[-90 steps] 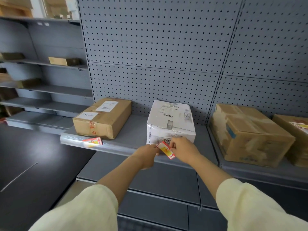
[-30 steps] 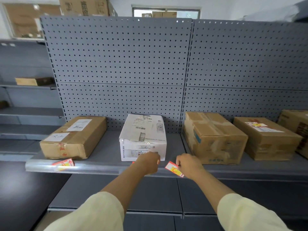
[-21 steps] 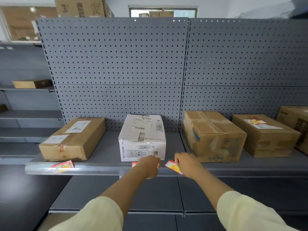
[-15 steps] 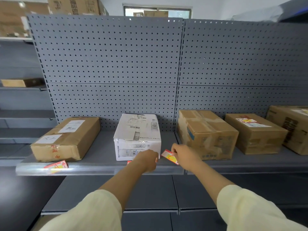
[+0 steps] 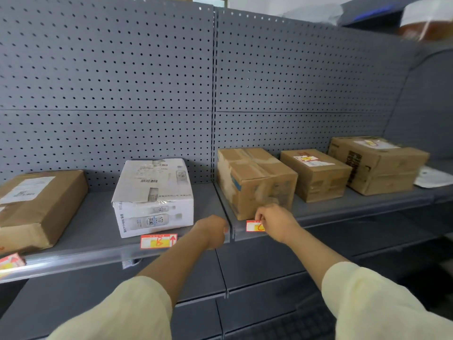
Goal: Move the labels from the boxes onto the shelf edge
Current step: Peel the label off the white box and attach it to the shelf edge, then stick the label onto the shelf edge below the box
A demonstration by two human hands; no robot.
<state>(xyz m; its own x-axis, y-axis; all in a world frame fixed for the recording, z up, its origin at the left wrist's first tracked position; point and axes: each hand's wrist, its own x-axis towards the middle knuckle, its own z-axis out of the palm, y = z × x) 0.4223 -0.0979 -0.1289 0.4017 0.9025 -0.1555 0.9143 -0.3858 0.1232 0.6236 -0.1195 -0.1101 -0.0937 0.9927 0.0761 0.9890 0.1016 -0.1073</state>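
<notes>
While right hand (image 5: 274,223) pinches red-scrawled label (image 5: 253,227) at shelf edge (image 5: 331,216), left hand (image 5: 213,230) clenched, empty.

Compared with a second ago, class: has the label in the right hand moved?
Yes, rightward. The label in the right hand was left of the shelf seam, by the white box; now it is past the seam, before the taped brown box.

The shelf (image 5: 93,224) and perforated back panel (image 5: 110,82) look like matt grey painted metal; the shelf's front edge strip (image 5: 73,262) is glossy. The brown box (image 5: 257,182) is dull cardboard; the label (image 5: 253,227) is smooth paper.
</notes>
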